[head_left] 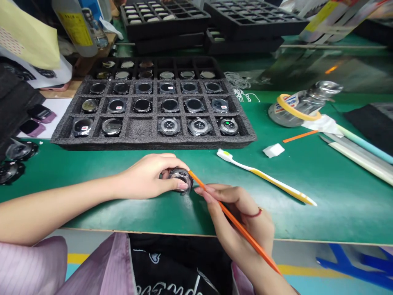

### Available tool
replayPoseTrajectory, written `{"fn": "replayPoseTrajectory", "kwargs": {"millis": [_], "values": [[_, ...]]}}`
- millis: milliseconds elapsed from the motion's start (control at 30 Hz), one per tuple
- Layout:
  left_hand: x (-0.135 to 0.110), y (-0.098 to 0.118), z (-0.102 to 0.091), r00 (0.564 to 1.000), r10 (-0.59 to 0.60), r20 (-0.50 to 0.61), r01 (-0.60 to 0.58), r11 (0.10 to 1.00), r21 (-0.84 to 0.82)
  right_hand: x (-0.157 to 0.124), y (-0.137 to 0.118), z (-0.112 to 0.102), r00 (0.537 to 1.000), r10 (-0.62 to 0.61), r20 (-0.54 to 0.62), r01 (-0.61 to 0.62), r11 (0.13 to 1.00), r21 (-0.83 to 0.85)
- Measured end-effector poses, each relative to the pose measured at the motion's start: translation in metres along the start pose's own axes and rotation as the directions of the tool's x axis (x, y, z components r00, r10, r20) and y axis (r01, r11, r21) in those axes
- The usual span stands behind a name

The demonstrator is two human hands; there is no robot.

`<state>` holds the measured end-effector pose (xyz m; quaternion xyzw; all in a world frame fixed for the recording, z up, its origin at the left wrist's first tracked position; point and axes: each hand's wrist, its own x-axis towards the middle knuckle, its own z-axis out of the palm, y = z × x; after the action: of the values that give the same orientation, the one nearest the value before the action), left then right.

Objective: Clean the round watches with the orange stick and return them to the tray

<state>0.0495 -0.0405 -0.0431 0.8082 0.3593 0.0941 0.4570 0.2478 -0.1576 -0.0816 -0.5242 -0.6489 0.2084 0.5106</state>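
My left hand [147, 177] grips a round smartwatch case [181, 179] between thumb and fingers, just above the green mat [337, 205]. My right hand [238, 217] holds a thin orange stick [245, 231] like a pencil. Its tip reaches the watch case's edge, close to my left fingertips. Part of the case is hidden by my left fingers. A toothbrush with a white and yellow handle [264, 176] lies to the right of my right hand, not touching it.
A black foam tray [153, 141] of watch cases and back covers stands just ahead of my hands, with more trays behind. To the right are a white sponge piece [273, 150], a short orange stick [300, 136], a glass bottle [307, 104], and long tools [359, 153].
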Motion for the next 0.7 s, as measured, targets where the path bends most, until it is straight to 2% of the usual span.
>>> {"fn": "replayPoseTrajectory", "kwargs": {"millis": [167, 367, 467, 567, 700], "values": [[-0.0002, -0.0012, 0.0005, 1.0, -0.015, 0.014, 0.015, 1.0, 0.004, -0.0029, -0.0021, 0.0051, 1.0, 0.015, -0.025, -0.016, 0.998, -0.067], [-0.001, -0.0015, 0.0005, 0.999, -0.036, -0.002, 0.036, 0.999, -0.026, -0.0061, -0.0018, 0.0054, 0.998, -0.041, -0.037, 0.039, 0.998, -0.053], [-0.0007, -0.0021, 0.0004, 0.999, -0.033, 0.014, 0.033, 0.999, -0.017, -0.007, -0.0015, 0.0051, 0.999, -0.016, -0.037, 0.013, 0.998, -0.069], [-0.0007, -0.0034, 0.0004, 1.0, -0.026, 0.002, 0.026, 1.0, -0.011, -0.0041, 0.0005, 0.0075, 0.999, 0.002, -0.034, -0.002, 1.0, -0.007], [-0.0013, -0.0038, -0.0008, 1.0, -0.024, -0.005, 0.024, 0.999, -0.047, -0.0062, -0.0004, 0.005, 0.999, -0.039, -0.024, 0.038, 0.999, -0.011]]}}
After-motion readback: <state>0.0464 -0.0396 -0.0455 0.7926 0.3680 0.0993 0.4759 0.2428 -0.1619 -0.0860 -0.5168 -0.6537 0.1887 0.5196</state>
